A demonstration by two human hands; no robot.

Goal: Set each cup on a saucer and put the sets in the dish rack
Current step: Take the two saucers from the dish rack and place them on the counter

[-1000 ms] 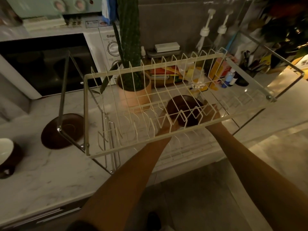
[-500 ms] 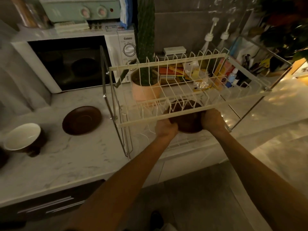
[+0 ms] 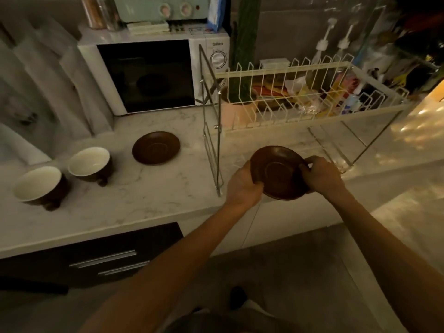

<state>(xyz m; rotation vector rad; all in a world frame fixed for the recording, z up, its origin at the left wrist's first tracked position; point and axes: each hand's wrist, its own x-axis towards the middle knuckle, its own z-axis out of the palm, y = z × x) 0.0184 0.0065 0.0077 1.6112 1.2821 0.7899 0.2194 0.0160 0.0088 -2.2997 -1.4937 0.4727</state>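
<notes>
Both hands hold one brown saucer point(image 3: 278, 174) in the air at the counter's front edge, below the dish rack point(image 3: 283, 75). My left hand point(image 3: 242, 186) grips its left rim and my right hand point(image 3: 322, 174) grips its right rim. The saucer is tilted toward me. A second brown saucer point(image 3: 156, 147) lies flat on the marble counter to the left. Two brown cups with white insides stand further left: one cup point(image 3: 90, 163) near the saucer, the other cup point(image 3: 38, 186) by the left edge. No dishes sit in the cream wire rack.
A white microwave point(image 3: 149, 75) stands at the back with a small green oven on top. A potted cactus point(image 3: 240, 102) and bottles sit behind the rack. The rack's metal legs point(image 3: 211, 131) rise from the marble counter point(image 3: 144, 195). Dark drawers point(image 3: 108, 260) lie below.
The saucer has come out from under the rack's wire shelf toward me and lower, still held by both hands. The view has swung left, bringing both cups into sight.
</notes>
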